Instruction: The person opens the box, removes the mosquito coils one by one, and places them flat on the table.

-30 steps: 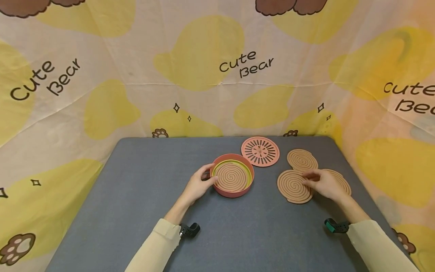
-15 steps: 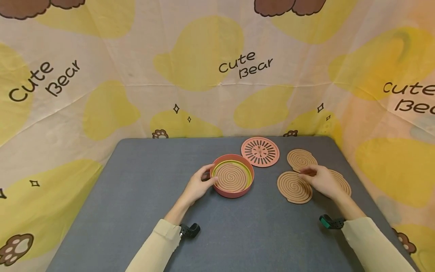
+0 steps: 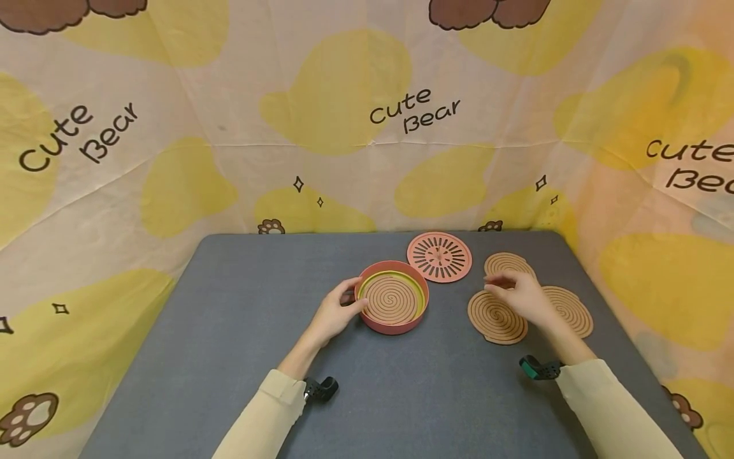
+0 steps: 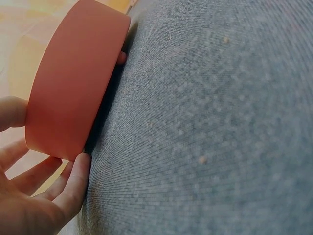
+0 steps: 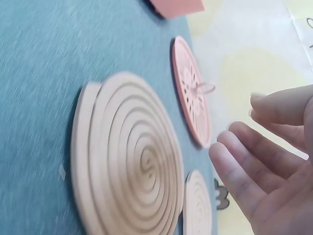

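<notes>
My left hand grips the left side of a round red mosquito coil holder, thumb at the rim and fingers along the outer wall, as the left wrist view also shows. Inside the holder lies a brown mosquito coil within a yellow-green ring. On the right, my right hand hovers over loose coils, fingers loosely bent and holding nothing. Beneath it are a front coil and a back coil, the latter partly covered by the hand. A third coil lies to the right of the wrist.
A pink slotted lid lies behind the holder, close against its rim; a small loop stands up from its middle in the right wrist view. The grey table meets a printed cloth backdrop at its back and sides.
My right hand has moved left and slightly away from me, from the front and right coils to over the back coil's near edge. The left hand and the holder have stayed put.
</notes>
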`<action>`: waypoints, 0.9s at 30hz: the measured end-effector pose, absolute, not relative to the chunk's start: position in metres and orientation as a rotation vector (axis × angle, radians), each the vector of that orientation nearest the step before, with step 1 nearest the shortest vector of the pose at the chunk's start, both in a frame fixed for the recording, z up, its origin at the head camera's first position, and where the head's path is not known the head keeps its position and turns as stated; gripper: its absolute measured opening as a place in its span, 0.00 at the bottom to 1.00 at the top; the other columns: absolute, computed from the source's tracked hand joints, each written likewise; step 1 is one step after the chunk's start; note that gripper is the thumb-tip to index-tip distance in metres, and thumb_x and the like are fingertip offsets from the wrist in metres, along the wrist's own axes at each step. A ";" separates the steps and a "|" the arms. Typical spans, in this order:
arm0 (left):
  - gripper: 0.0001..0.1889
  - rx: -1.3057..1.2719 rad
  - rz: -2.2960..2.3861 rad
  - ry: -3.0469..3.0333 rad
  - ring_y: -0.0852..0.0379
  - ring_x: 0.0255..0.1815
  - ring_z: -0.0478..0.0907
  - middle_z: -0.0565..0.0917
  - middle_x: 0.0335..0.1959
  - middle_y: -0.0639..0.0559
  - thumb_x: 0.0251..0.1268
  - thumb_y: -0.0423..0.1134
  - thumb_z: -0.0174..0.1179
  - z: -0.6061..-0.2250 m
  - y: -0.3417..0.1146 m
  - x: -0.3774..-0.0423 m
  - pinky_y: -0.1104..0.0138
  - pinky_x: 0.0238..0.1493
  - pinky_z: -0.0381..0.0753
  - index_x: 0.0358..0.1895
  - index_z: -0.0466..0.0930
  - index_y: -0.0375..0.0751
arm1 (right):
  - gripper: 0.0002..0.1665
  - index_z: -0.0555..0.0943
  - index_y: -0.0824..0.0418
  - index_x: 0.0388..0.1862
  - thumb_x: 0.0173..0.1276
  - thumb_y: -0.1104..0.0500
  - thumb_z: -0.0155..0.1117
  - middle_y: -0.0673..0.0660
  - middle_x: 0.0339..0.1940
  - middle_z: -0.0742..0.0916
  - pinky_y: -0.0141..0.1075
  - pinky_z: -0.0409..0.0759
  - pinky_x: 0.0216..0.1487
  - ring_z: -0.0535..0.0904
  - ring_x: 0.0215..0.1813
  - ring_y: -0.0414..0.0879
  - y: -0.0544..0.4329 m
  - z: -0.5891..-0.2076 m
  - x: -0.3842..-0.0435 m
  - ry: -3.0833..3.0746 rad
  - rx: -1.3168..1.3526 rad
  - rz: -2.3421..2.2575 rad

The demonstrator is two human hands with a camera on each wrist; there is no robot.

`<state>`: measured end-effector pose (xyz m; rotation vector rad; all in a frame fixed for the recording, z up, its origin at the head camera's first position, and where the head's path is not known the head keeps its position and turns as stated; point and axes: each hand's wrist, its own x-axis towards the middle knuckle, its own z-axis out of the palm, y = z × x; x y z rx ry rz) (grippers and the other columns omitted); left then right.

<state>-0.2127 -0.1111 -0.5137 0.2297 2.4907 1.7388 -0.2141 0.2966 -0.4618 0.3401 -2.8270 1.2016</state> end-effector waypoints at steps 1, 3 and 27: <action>0.28 0.229 1.737 2.492 0.45 0.60 0.78 0.78 0.65 0.45 0.70 0.42 0.67 -0.514 -0.111 -0.213 0.55 0.50 0.82 0.72 0.73 0.49 | 0.17 0.84 0.71 0.53 0.74 0.58 0.67 0.64 0.47 0.89 0.32 0.80 0.42 0.84 0.48 0.57 0.294 -0.461 -0.215 -2.822 0.346 1.212; 0.28 0.228 1.736 2.491 0.45 0.60 0.78 0.78 0.65 0.45 0.70 0.42 0.67 -0.513 -0.111 -0.213 0.55 0.50 0.82 0.72 0.73 0.49 | 0.17 0.85 0.70 0.53 0.74 0.58 0.67 0.64 0.47 0.88 0.32 0.80 0.42 0.84 0.48 0.57 0.289 -0.460 -0.216 -2.817 0.351 1.239; 0.28 0.258 1.733 2.479 0.45 0.60 0.78 0.77 0.66 0.44 0.71 0.43 0.66 -0.510 -0.115 -0.210 0.56 0.51 0.82 0.72 0.72 0.49 | 0.14 0.86 0.63 0.52 0.73 0.56 0.68 0.56 0.44 0.89 0.44 0.80 0.45 0.84 0.46 0.51 0.230 -0.447 -0.227 -2.806 0.432 1.275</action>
